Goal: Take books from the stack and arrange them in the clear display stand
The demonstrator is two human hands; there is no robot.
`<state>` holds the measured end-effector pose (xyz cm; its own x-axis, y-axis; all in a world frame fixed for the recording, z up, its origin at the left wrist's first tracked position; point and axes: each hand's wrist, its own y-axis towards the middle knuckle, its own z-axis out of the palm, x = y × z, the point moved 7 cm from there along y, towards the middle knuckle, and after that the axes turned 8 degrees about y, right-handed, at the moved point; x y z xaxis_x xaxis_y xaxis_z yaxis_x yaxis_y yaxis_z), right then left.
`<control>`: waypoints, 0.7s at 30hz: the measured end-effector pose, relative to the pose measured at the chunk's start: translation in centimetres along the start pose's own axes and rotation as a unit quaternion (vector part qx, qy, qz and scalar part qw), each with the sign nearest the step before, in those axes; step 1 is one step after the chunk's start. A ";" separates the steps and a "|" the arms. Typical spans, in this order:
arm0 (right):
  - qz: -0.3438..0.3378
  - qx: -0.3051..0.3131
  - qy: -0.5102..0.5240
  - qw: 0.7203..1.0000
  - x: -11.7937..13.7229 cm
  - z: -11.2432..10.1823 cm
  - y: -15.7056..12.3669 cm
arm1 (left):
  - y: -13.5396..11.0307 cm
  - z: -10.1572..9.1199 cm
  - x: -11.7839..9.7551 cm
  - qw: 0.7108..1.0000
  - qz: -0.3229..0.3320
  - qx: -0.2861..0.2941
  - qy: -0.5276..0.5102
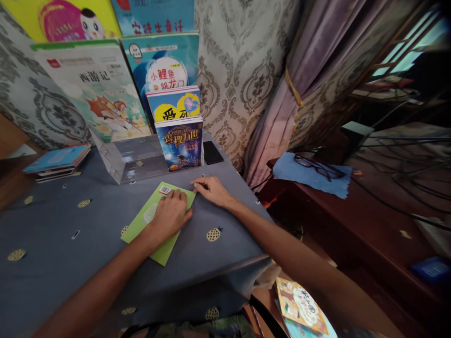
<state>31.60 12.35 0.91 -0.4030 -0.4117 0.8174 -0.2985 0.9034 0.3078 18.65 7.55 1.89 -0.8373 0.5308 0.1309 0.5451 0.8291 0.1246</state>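
A green book [165, 251] lies at an angle on the cloth-covered table, with a barcode near its upper edge. My left hand [171, 211] rests on top of it, palm down, fingers laid over the cover and thumb apart. Just beyond the book's upper right corner is my right hand [211, 188], low over the tablecloth. Its fingers are loosely bent toward the book, and nothing shows between them. A clear acrylic stand [109, 159] stands behind, with a dark blue book [181, 143] upright at its right end and a yellow-and-blue book [176, 104] behind that.
Larger picture books [95, 94] stand against the patterned wall. A book stack [58, 162] lies at the left; a black phone [213, 152] sits right of the stand. At right, a dark red desk [373, 216] holds glasses [313, 166] on a blue cloth [292, 173], and cables. More books [299, 307] lie below.
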 end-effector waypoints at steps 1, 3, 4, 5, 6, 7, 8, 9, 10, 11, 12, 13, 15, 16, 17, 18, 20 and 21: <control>0.000 0.001 0.006 1.000 0.0 0.0 0.0 | -0.1 -0.2 -0.2 1.000 -0.003 0.012 0.006; -0.001 0.004 0.013 1.000 0.0 0.1 0.0 | -0.3 -0.6 -0.7 0.999 -0.012 0.044 0.030; -0.002 0.005 0.015 1.000 0.0 0.1 0.0 | -0.5 -0.8 -0.9 0.997 -0.016 0.059 0.042; -0.002 0.005 0.018 1.000 0.0 0.2 0.0 | -0.6 -1.0 -1.1 0.996 -0.019 0.070 0.050; -0.001 0.004 0.022 1.000 0.0 0.1 0.0 | -0.7 -1.2 -1.1 0.995 -0.021 0.077 0.053; 0.001 0.002 0.025 1.000 -0.1 0.1 0.1 | -0.7 -1.4 -1.2 0.995 -0.022 0.081 0.051; 0.003 0.000 0.029 1.000 -0.1 0.0 0.1 | -0.8 -1.5 -1.1 0.995 -0.024 0.083 0.048; 0.006 -0.003 0.032 0.999 -0.2 0.0 0.1 | -0.8 -1.6 -1.0 0.995 -0.025 0.085 0.046; 0.009 -0.005 0.036 0.999 -0.3 -0.1 0.1 | -0.7 -1.8 -0.9 0.995 -0.023 0.087 0.045; 0.012 -0.005 0.039 0.999 -0.3 -0.1 0.1 | -0.7 -1.9 -0.8 0.995 -0.021 0.089 0.047; 0.014 -0.004 0.042 0.999 -0.3 -0.1 0.1 | -0.6 -2.0 -0.6 0.994 -0.017 0.092 0.050; 0.015 -0.002 0.044 0.999 -0.3 -0.1 0.1 | -0.6 -2.1 -0.5 0.994 -0.014 0.094 0.054; 0.016 0.000 0.044 0.999 -0.3 -0.1 0.1 | -0.6 -2.3 -0.4 0.993 -0.006 0.098 0.061; 0.017 0.001 0.043 0.999 -0.3 -0.1 0.1 | -0.5 -2.4 -0.4 0.993 -0.004 0.100 0.064; 0.018 -0.001 0.044 0.999 -0.3 -0.2 0.1 | -0.5 -2.5 -0.3 0.993 -0.003 0.101 0.066; 0.020 -0.003 0.046 0.999 -0.3 -0.2 0.1 | -0.6 -2.5 -0.3 0.992 -0.003 0.103 0.068; 0.020 -0.014 0.050 0.998 -0.2 -0.4 0.0 | -0.6 -2.6 -0.3 0.992 -0.004 0.103 0.072; 0.018 -0.021 0.051 0.998 -0.1 -0.5 0.0 | -0.6 -2.6 -0.3 0.992 -0.004 0.102 0.073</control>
<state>32.09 12.44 1.10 -0.3220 -0.3668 0.8728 -0.2484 0.9223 0.2960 18.72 6.42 4.31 -0.8183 0.5051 0.2745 0.5059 0.8595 -0.0734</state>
